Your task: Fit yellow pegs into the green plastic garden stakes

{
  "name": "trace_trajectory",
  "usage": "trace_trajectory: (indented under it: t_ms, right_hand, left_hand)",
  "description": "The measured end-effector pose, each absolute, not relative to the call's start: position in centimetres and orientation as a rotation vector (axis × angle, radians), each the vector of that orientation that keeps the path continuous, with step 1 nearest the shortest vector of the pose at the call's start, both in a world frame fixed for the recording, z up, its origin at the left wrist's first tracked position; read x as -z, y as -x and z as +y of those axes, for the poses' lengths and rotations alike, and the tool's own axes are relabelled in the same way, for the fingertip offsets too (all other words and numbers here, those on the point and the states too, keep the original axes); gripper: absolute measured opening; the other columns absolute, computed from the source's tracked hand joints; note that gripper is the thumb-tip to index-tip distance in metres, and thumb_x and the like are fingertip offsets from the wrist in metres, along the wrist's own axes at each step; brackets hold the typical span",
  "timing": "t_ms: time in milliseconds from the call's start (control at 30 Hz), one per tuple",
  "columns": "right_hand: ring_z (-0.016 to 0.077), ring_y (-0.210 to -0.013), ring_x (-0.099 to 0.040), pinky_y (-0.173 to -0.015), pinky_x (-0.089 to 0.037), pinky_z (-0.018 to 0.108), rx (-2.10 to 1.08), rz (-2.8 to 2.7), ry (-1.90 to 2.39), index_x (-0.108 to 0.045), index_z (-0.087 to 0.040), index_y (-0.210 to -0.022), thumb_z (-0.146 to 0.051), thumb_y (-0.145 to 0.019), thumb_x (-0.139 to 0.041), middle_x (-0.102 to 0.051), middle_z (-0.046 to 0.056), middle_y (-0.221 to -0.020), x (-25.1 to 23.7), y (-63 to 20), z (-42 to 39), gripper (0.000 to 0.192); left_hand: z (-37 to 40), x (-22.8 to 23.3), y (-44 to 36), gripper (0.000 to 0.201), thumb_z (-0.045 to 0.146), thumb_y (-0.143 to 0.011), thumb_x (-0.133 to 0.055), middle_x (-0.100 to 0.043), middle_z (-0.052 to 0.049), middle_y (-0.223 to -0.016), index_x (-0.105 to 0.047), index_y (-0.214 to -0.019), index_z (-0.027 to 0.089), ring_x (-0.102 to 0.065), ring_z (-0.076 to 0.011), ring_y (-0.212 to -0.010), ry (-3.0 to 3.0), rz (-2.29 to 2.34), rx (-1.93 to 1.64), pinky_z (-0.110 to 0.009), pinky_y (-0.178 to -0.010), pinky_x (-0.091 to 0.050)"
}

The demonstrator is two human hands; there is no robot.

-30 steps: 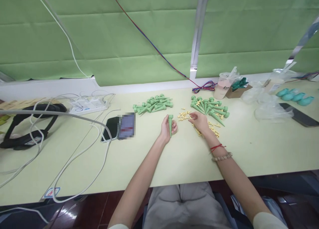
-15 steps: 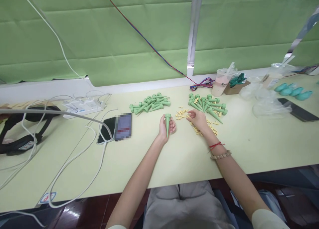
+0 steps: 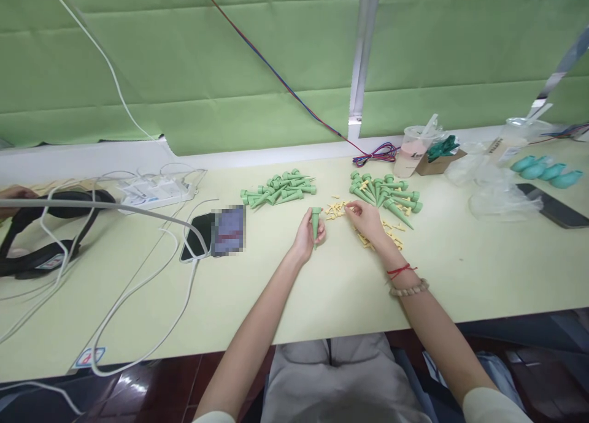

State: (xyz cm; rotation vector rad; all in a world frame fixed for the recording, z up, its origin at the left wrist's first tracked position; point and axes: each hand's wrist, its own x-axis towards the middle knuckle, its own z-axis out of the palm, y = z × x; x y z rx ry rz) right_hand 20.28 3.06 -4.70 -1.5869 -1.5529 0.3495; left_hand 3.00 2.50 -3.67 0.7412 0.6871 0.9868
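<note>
My left hand (image 3: 302,240) is closed around a green plastic spike (image 3: 315,222), held cap up with the tapered point down. My right hand (image 3: 368,222) reaches over the table at the small yellow plastic pegs (image 3: 334,211). Its thumb and fingertips are pinched together; whatever lies between them is too small to make out. More yellow pegs (image 3: 394,236) are scattered beneath and beside the right wrist. Behind my hands lie two heaps of green spikes, a left heap (image 3: 278,189) and a right heap (image 3: 384,190). A few in the right heap have yellow parts against them.
Phones (image 3: 197,236), white cables (image 3: 177,245) and a power strip (image 3: 156,192) occupy the left, with a black strap (image 3: 87,227) and another person's hand (image 3: 17,194). To the right are drink cups (image 3: 411,150), a small box (image 3: 439,163), plastic bags (image 3: 494,193), teal pieces (image 3: 547,167) and a dark phone (image 3: 559,208).
The spike in my left hand has turned slightly and shifted a little right. My right fingertips have come closer together by the yellow pegs. Another person's hand shows more at the left edge.
</note>
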Motion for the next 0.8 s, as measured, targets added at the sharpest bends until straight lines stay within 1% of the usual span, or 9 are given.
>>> trace_trajectory:
  t_ms: [133, 267, 400, 500, 633, 800]
  right_hand:
    - [0.0160, -0.060, -0.056, -0.060, -0.045, 0.028, -0.367, -1.580, 1.535, -0.067, -0.015, -0.084, -0.027, -0.074, -0.054, -0.062, 0.003, -0.065, 4.05, -19.90, 2.84, 0.020]
    - [0.0158, -0.062, -0.057, -0.061, -0.046, 0.028, -0.378, -1.600, 1.497, -0.066, -0.015, -0.087, -0.027, -0.074, -0.054, -0.063, 0.004, -0.070, 3.70, -19.63, 2.73, 0.021]
    - [0.0163, -0.067, -0.058, -0.065, -0.047, 0.029, -0.374, -1.614, 1.513, -0.065, -0.015, -0.090, -0.025, -0.075, -0.052, -0.064, 0.005, -0.077, 3.78, -19.73, 2.79, 0.023]
    - [0.0176, -0.068, -0.058, -0.066, -0.045, 0.030, -0.353, -1.612, 1.587, -0.067, -0.015, -0.090, -0.026, -0.076, -0.050, -0.065, 0.006, -0.077, 3.97, -19.99, 2.77, 0.024]
    - [0.0193, -0.064, -0.056, -0.061, -0.041, 0.031, -0.324, -1.600, 1.713, -0.069, -0.017, -0.083, -0.029, -0.077, -0.050, -0.064, 0.006, -0.072, 4.12, -20.20, 2.61, 0.024]
    - [0.0175, -0.063, -0.055, -0.057, -0.038, 0.027, -0.326, -1.610, 1.774, -0.069, -0.020, -0.080, -0.027, -0.073, -0.053, -0.064, 0.003, -0.069, 3.91, -20.17, 2.38, 0.019]
  left_hand:
    - [2.52, 3.78, -3.07, 0.037, 0.049, -0.081, -0.044, -0.040, 0.006, -0.048, -0.051, -0.105, 0.022, -0.035, -0.0068, -0.033, -0.761, 0.686, -0.993, -0.015, -0.031, -0.017]
    - [2.48, 3.83, -3.07, 0.038, 0.046, -0.081, -0.047, -0.043, 0.006, -0.050, -0.046, -0.114, 0.027, -0.035, -0.0058, -0.033, -0.773, 0.697, -1.023, -0.014, -0.032, -0.016]
    - [2.62, 4.01, -3.00, 0.033, 0.045, -0.081, -0.046, -0.042, 0.006, -0.049, -0.049, -0.105, 0.023, -0.036, -0.0067, -0.033, -0.764, 0.692, -1.009, -0.015, -0.032, -0.017]
    - [2.80, 4.20, -2.90, 0.030, 0.044, -0.081, -0.045, -0.041, 0.005, -0.048, -0.049, -0.099, 0.021, -0.036, -0.0074, -0.033, -0.746, 0.694, -1.003, -0.016, -0.031, -0.017]
    - [2.84, 4.25, -2.82, 0.031, 0.043, -0.080, -0.044, -0.041, 0.005, -0.047, -0.048, -0.101, 0.020, -0.036, -0.0080, -0.032, -0.729, 0.699, -1.010, -0.016, -0.031, -0.018]
    - [2.64, 3.98, -2.86, 0.032, 0.041, -0.079, -0.043, -0.038, 0.006, -0.045, -0.049, -0.103, 0.020, -0.035, -0.0087, -0.032, -0.721, 0.698, -1.020, -0.016, -0.032, -0.018]
